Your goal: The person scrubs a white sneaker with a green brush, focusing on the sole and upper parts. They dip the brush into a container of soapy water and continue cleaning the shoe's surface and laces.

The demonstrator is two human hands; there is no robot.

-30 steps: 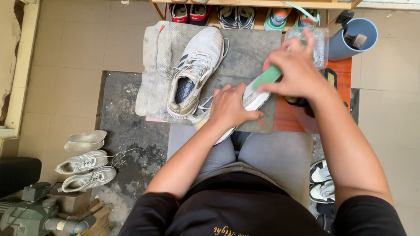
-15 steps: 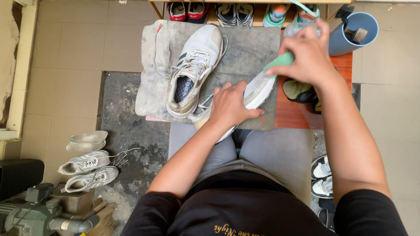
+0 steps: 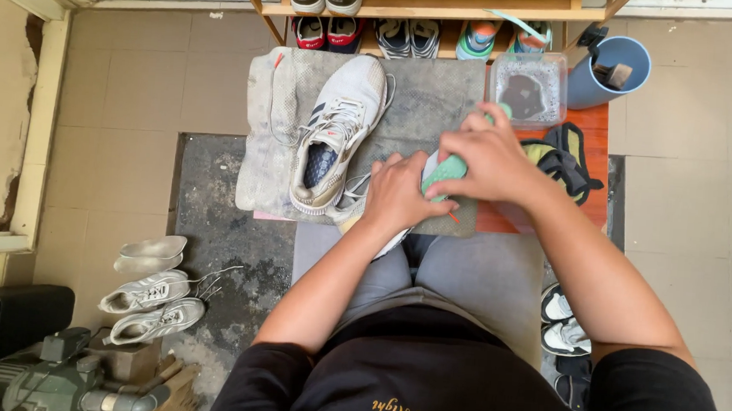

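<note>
Two hands work one white shoe over a grey cloth on the low table.

The left hand (image 3: 397,190) clamps the shoe (image 3: 364,204) down with closed fingers so it cannot slide; the right hand (image 3: 485,158) grips a green brush (image 3: 444,173) against its sole. The rinse tub (image 3: 528,89) sits near the right hand, the second shoe (image 3: 336,135) beside.

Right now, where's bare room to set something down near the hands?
Free: grey mat strip between the white sneaker and clear tub; tile floor left of the mat. Crowded: around left hand and right hand gripping the green brush, plus the orange board's gloves.
</note>
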